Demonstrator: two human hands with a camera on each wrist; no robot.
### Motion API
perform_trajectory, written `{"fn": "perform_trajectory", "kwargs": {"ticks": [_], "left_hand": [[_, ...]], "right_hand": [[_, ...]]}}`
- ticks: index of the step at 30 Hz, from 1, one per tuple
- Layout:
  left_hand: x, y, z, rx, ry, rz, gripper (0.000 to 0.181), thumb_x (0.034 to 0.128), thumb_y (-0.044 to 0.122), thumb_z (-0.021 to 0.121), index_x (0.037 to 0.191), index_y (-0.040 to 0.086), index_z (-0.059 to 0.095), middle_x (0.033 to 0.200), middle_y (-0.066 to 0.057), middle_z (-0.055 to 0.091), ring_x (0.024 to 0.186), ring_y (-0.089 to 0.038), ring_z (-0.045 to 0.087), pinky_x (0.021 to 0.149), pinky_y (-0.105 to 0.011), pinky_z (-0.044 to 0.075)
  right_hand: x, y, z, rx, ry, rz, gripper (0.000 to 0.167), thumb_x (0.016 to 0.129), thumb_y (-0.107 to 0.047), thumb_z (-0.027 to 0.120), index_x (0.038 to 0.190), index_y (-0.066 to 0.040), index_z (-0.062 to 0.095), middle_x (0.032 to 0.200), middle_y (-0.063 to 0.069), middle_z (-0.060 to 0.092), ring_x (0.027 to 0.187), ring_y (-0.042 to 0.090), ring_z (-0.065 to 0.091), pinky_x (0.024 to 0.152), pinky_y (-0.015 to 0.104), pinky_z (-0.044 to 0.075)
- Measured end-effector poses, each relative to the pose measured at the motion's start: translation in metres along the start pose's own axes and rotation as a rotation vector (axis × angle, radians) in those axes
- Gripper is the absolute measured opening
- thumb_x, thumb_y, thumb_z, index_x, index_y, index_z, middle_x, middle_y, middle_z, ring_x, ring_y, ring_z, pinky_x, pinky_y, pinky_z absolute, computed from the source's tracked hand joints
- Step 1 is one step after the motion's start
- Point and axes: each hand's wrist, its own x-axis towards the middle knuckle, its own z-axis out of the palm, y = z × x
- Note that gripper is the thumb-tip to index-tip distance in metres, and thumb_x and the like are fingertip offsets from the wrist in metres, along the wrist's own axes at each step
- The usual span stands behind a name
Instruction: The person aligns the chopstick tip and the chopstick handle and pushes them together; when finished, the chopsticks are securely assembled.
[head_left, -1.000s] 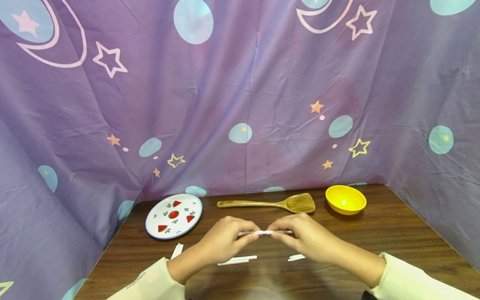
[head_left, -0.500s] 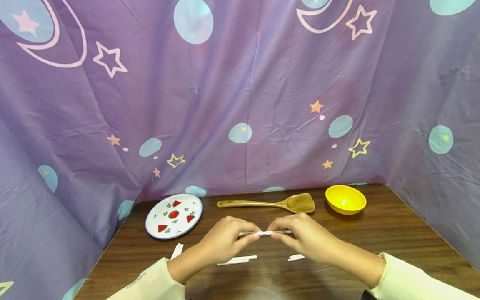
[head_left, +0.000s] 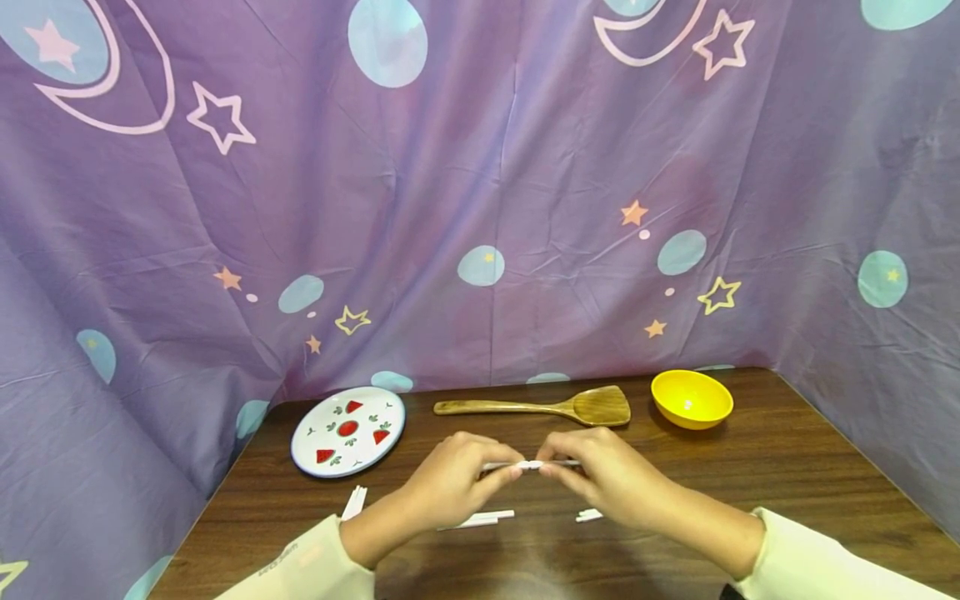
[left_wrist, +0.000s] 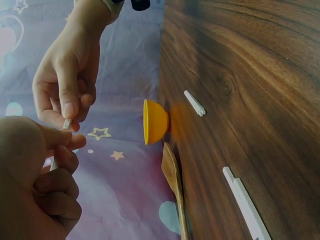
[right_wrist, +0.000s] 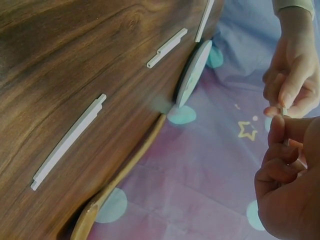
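Note:
In the head view my left hand [head_left: 453, 479] and right hand [head_left: 607, 475] are raised over the table, fingertips almost meeting. Between them both pinch a thin white stick [head_left: 531, 464], held level. Only its short middle part and slivers behind the fingers show, so I cannot tell whether it is one piece or two end to end. The left wrist view has the stick [left_wrist: 67, 123] poking out between the two hands' thumbs and fingers. Below on the table lie white sticks in small groups: one left [head_left: 354, 502], one in the middle [head_left: 480, 519], one right [head_left: 588, 516], partly hidden by the hands.
A white plate [head_left: 315, 433] with watermelon pictures stands at the back left of the wooden table [head_left: 780, 467]. Behind the hands lies a wooden spatula [head_left: 517, 407]. The yellow bowl [head_left: 691, 400] is at the back right, before a purple curtain [head_left: 420, 250].
Both hands have shifted very slightly towards each other, so a little less of the white stick shows between them. Both keep their pinch; the things on the table have not moved.

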Motion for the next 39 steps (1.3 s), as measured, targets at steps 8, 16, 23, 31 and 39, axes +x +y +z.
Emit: {"fn": "perform_trajectory", "kwargs": {"ticks": [8, 16, 23, 31, 39], "left_hand": [[0.001, 0.001, 0.0, 0.024, 0.011, 0.028, 0.018, 0.1013, 0.019, 0.066, 0.112, 0.012, 0.078, 0.107, 0.002, 0.078, 0.099, -0.008, 0.072, 0.09, -0.024, 0.056], [0.001, 0.002, 0.001, 0.047, 0.019, 0.041, 0.017, 0.1014, 0.019, 0.066, 0.112, 0.013, 0.078, 0.105, 0.003, 0.078, 0.098, -0.007, 0.072, 0.088, -0.025, 0.056], [0.001, 0.003, 0.001, 0.063, 0.037, 0.069, 0.017, 0.1012, 0.018, 0.066, 0.111, 0.012, 0.078, 0.103, 0.002, 0.078, 0.096, -0.008, 0.072, 0.087, -0.025, 0.057], [0.0, 0.002, 0.003, 0.077, 0.049, 0.091, 0.018, 0.1014, 0.018, 0.066, 0.111, 0.01, 0.078, 0.102, 0.001, 0.078, 0.095, -0.01, 0.073, 0.087, -0.025, 0.056], [0.0, 0.002, 0.004, 0.088, 0.064, 0.107, 0.017, 0.1005, 0.017, 0.067, 0.11, 0.01, 0.078, 0.098, 0.002, 0.078, 0.091, -0.009, 0.072, 0.083, -0.024, 0.056]], "right_hand": [[0.0, 0.0, 0.002, 0.022, 0.018, -0.03, 0.004, 0.096, -0.01, 0.072, 0.097, -0.014, 0.071, 0.088, -0.011, 0.073, 0.078, -0.001, 0.063, 0.07, 0.021, 0.056], [-0.001, 0.0, 0.003, 0.016, 0.03, -0.043, 0.004, 0.098, -0.013, 0.07, 0.098, -0.017, 0.069, 0.087, -0.012, 0.07, 0.076, -0.002, 0.06, 0.068, 0.018, 0.054], [-0.001, 0.001, 0.005, 0.009, 0.048, -0.046, 0.009, 0.095, -0.009, 0.072, 0.098, -0.017, 0.07, 0.087, -0.012, 0.071, 0.077, -0.002, 0.06, 0.069, 0.019, 0.054], [-0.002, -0.001, 0.008, -0.004, 0.066, -0.037, 0.013, 0.094, -0.007, 0.073, 0.096, -0.018, 0.069, 0.088, -0.013, 0.071, 0.077, -0.002, 0.059, 0.069, 0.019, 0.053], [-0.002, -0.003, 0.011, -0.019, 0.103, -0.022, 0.018, 0.09, -0.004, 0.076, 0.093, -0.021, 0.068, 0.084, -0.016, 0.066, 0.071, -0.004, 0.051, 0.062, 0.015, 0.047]]}}
